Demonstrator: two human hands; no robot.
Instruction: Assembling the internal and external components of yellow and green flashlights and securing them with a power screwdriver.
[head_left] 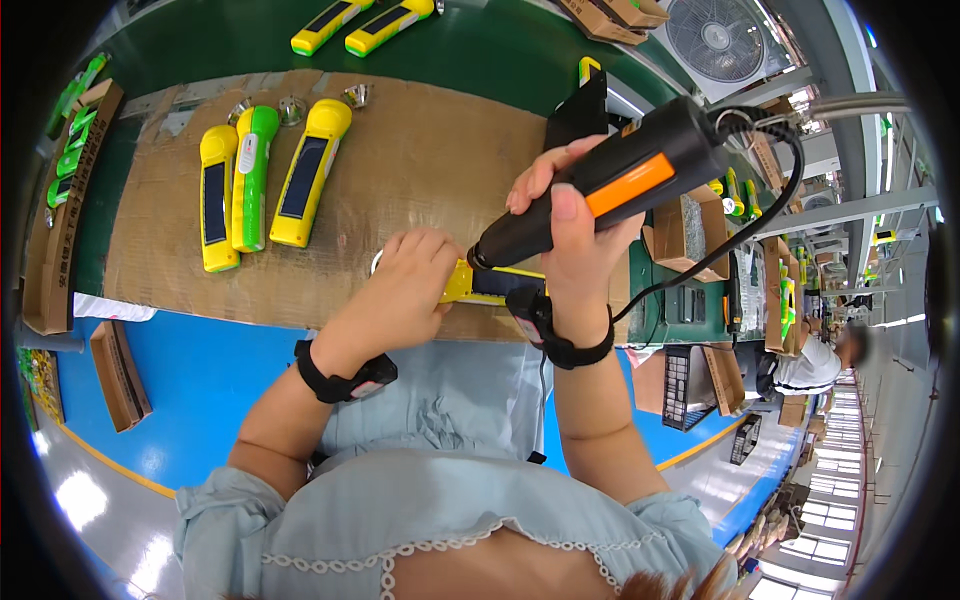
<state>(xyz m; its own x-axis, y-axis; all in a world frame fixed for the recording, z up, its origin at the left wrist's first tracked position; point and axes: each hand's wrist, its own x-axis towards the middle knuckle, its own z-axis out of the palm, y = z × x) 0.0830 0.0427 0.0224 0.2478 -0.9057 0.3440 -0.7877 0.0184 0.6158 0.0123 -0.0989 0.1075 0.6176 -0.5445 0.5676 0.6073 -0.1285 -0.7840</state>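
Note:
My right hand [575, 245] is wrapped round a black electric screwdriver [680, 145] with an orange panel. Its tip points down and left, against or just above a yellow flashlight [458, 284] with a dark solar panel, lying near the cardboard's front edge. Closed over that flashlight's left end is my left hand [400, 285], which hides the end. A whitish ring edge shows beside its fingers. Farther left on the cardboard sheet [420, 140] lie a yellow flashlight [217, 200], a green flashlight [256, 180] and another yellow flashlight [312, 170], with shiny reflector cups at their far ends.
A long carton [60, 240] with several green flashlights lines the left edge. Two yellow flashlights [385, 28] lie at the back of the green bench. The screwdriver's cable [745, 240] loops at right, near an open box [690, 240]. A fan [715, 40] and a seated person [805, 365] are beyond.

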